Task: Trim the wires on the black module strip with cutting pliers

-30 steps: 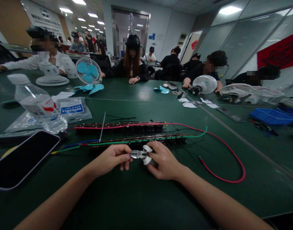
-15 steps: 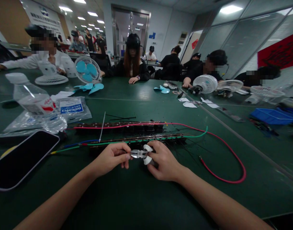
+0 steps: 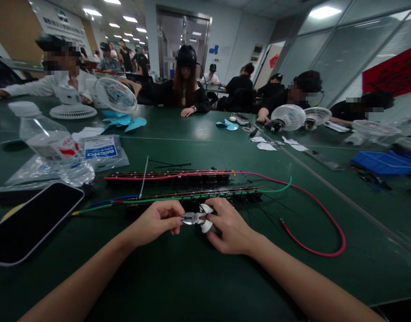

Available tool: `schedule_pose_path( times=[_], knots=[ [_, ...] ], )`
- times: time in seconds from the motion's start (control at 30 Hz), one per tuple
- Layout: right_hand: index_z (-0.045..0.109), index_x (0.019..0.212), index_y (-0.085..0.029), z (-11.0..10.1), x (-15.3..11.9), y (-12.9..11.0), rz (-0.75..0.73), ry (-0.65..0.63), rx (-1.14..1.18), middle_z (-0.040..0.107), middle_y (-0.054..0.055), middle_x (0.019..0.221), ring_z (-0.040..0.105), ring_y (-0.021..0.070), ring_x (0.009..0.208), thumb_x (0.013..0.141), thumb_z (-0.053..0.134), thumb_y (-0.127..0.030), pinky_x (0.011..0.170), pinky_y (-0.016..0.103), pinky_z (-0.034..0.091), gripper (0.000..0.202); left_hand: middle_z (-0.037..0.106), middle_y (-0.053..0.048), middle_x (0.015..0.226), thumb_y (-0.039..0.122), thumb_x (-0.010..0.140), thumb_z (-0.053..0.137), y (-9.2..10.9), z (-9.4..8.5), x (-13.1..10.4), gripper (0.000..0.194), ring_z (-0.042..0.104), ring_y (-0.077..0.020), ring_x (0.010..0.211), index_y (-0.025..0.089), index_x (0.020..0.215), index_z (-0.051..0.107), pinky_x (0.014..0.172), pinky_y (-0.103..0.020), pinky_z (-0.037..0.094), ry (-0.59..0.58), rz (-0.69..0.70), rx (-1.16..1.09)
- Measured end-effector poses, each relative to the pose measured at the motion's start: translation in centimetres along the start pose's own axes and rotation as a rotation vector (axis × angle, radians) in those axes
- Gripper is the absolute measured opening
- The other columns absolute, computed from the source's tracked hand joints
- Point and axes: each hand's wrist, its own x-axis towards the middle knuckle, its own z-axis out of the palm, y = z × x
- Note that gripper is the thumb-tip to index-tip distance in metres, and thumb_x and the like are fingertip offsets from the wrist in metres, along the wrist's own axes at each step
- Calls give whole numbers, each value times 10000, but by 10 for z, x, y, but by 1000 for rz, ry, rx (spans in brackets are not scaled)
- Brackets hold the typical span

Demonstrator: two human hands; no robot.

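White-handled cutting pliers (image 3: pixel 193 218) are held in my right hand (image 3: pixel 228 226), its fingers wrapped round the grips, jaws pointing left. My left hand (image 3: pixel 160 222) has its thumb and fingers pinched together at the tip of the jaws; whatever lies between them is too small to make out. Just beyond both hands lies a dark strip with a green wire (image 3: pixel 165 198) along it. Behind that is a second strip with a red wire (image 3: pixel 151 177). A white cable tie (image 3: pixel 144 176) sticks up at the nearer strip's left part.
A black phone (image 3: pixel 34 223) and a plastic bottle (image 3: pixel 53 145) stand at the left, by a clear bag (image 3: pixel 106 150). The red cable loops at the right, near a blue tray (image 3: pixel 383 162). People sit across the table with white fans (image 3: pixel 289 118).
The pliers have turned slightly in my right hand, and their handles have shifted. Across the table, a fan at the left has tilted. My hands have hardly moved.
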Motion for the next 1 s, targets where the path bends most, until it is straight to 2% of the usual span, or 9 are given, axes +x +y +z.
schedule_pose_path(
  times=[0.4, 0.67, 1.0],
  knots=[
    [633, 932, -144, 1, 0, 2, -42, -10, -1, 523, 145, 1092, 486, 260, 944, 720, 567, -202, 804, 452, 448, 229, 543, 2, 771, 284, 812, 672, 0, 1, 0, 164, 523, -103, 635, 138, 800, 597, 593, -237, 465, -39, 11, -56],
    [635, 938, -137, 2, 0, 2, -57, -19, -24, 520, 149, 1087, 488, 255, 926, 734, 562, -214, 790, 436, 443, 230, 555, 2, 778, 238, 820, 658, 1, 0, 1, 109, 529, -105, 646, 143, 803, 606, 603, -244, 463, -69, -14, -48],
    [649, 812, -120, 7, 1, 2, -53, 13, -102, 547, 147, 1010, 498, 228, 855, 804, 571, -260, 723, 379, 446, 161, 553, 8, 782, 178, 822, 643, 0, -2, 0, 50, 540, -105, 654, 139, 808, 616, 616, -244, 460, -61, -48, -22]
  ],
)
